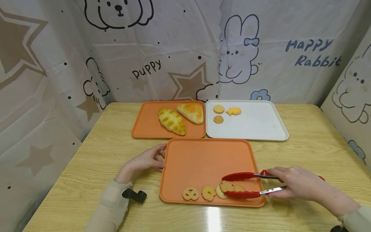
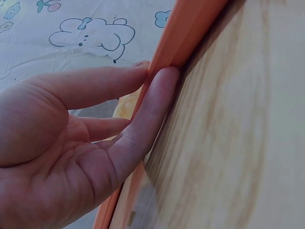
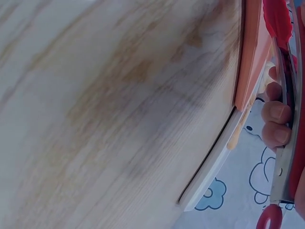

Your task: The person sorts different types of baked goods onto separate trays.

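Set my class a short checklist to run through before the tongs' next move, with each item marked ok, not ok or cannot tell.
1. Left hand touching the front tray at its left edge: ok.
2. Right hand gripping the tongs: ok.
3. Red tips apart: ok, one on either side of the top cookie in the head view.
4. Top cookie free of its neighbours: not ok, it overlaps the pale cookie.
5. Red tips touching the top cookie: cannot tell.
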{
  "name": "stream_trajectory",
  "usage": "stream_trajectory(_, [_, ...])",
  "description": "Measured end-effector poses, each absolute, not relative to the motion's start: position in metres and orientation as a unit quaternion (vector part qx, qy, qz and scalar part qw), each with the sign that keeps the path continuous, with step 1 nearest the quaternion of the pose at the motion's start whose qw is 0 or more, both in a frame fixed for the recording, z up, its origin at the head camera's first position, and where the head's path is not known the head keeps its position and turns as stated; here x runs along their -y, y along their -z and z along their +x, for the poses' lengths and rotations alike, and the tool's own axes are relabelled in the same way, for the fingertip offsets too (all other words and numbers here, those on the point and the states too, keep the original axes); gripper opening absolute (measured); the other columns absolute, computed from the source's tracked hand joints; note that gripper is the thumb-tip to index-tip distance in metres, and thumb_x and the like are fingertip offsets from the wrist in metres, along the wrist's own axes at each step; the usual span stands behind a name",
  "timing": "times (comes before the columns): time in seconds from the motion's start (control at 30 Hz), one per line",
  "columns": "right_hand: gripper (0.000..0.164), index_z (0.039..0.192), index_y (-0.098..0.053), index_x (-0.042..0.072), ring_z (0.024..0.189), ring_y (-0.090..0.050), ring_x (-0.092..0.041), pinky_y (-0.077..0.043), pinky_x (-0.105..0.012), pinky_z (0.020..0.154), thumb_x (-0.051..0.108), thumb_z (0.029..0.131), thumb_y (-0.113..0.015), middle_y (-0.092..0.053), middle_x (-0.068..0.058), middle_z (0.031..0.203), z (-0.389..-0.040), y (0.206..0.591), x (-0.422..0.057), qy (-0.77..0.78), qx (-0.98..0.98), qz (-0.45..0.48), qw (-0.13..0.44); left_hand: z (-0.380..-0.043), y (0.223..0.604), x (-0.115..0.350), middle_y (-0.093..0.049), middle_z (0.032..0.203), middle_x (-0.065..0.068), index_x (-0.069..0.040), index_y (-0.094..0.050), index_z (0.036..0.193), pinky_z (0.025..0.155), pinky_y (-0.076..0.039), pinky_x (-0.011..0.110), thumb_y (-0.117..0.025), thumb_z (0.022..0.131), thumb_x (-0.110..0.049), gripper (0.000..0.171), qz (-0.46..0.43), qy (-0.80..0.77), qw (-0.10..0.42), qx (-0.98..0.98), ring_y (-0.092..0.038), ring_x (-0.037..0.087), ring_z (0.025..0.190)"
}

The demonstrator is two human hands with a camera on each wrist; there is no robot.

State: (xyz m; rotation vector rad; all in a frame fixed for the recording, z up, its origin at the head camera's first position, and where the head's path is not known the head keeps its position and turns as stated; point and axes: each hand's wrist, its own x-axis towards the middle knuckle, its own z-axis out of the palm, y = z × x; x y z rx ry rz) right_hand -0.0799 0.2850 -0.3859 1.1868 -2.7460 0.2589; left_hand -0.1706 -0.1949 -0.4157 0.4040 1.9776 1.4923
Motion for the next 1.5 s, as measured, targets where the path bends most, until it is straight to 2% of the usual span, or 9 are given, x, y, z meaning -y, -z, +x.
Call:
stream_trajectory(0.3, [0.054,0.098,-0.062,0.009,0.053,-0.032,0.009,-0.035,-0.014,0.043,0.054,0.069,-0.071,-0.054,0.011,0.075,-0.089,0.379,-0.285,-0.078,0.922,0.373,0.073,-0.171,0.415,0.196,-0.037,0.107,0.014,-0.002,-0.009,0.145,0.071,-0.055,0.035,-0.061,0.083,0.002,0.081,0.164,-0.564,0.309,-0.748,-0.059,0.014,0.077])
stream_trajectory(0.5, [0.055,0.098,-0.061,0.011,0.053,-0.035,0.005,-0.036,-0.017,0.043,0.056,0.069,-0.069,-0.057,0.007,0.076,-0.100,0.375,-0.285,-0.058,0.941,0.327,0.065,-0.171,0.415,0.196,-0.037,0.107,0.015,-0.001,-0.009,0.145,0.071,-0.055,0.034,-0.060,0.084,0.003,0.080,0.169,-0.562,0.308,-0.749,-0.059,0.014,0.077])
stream_trajectory(0.8, [0.048,0.092,-0.056,0.013,0.050,-0.036,-0.004,-0.032,-0.020,0.044,0.055,0.071,-0.068,-0.045,0.008,0.064,-0.122,0.377,-0.287,-0.048,0.966,0.248,0.062,-0.170,0.412,0.194,-0.037,0.108,0.015,-0.002,-0.009,0.145,0.072,-0.055,0.036,-0.060,0.084,0.002,0.079,0.167,-0.556,0.309,-0.753,-0.059,0.015,0.077])
stream_trajectory(0.97, [0.051,0.098,-0.056,0.010,0.055,-0.041,-0.010,-0.036,-0.025,0.047,0.054,0.074,-0.066,-0.049,0.003,0.067,-0.134,0.374,-0.291,-0.057,0.973,0.217,0.052,-0.171,0.412,0.194,-0.038,0.107,0.015,-0.001,-0.009,0.145,0.070,-0.055,0.035,-0.060,0.084,0.003,0.080,0.167,-0.559,0.307,-0.752,-0.059,0.014,0.076])
stream_trajectory(1.1, [0.053,0.096,-0.055,0.008,0.054,-0.042,-0.013,-0.034,-0.024,0.046,0.057,0.076,-0.063,-0.046,0.002,0.065,-0.143,0.370,-0.292,-0.065,0.980,0.181,0.045,-0.171,0.412,0.194,-0.037,0.107,0.015,0.000,-0.008,0.145,0.070,-0.055,0.034,-0.060,0.083,0.004,0.080,0.168,-0.560,0.307,-0.751,-0.059,0.014,0.076])
stream_trajectory(1.3, [0.050,0.089,-0.054,0.006,0.050,-0.040,-0.015,-0.030,-0.023,0.042,0.053,0.075,-0.066,-0.041,0.000,0.061,-0.154,0.372,-0.293,-0.069,0.982,0.156,0.082,-0.169,0.412,0.194,-0.037,0.107,0.015,0.000,-0.009,0.145,0.070,-0.055,0.035,-0.060,0.084,0.003,0.080,0.165,-0.561,0.308,-0.750,-0.058,0.014,0.076])
stream_trajectory(1.5, [0.060,0.095,-0.055,0.002,0.051,-0.040,-0.018,-0.028,-0.025,0.040,0.058,0.076,-0.062,-0.043,-0.003,0.061,-0.169,0.374,-0.293,-0.048,0.989,0.124,0.070,-0.169,0.413,0.195,-0.037,0.106,0.015,0.000,-0.009,0.145,0.070,-0.055,0.035,-0.060,0.084,0.003,0.079,0.165,-0.561,0.307,-0.751,-0.058,0.014,0.076])
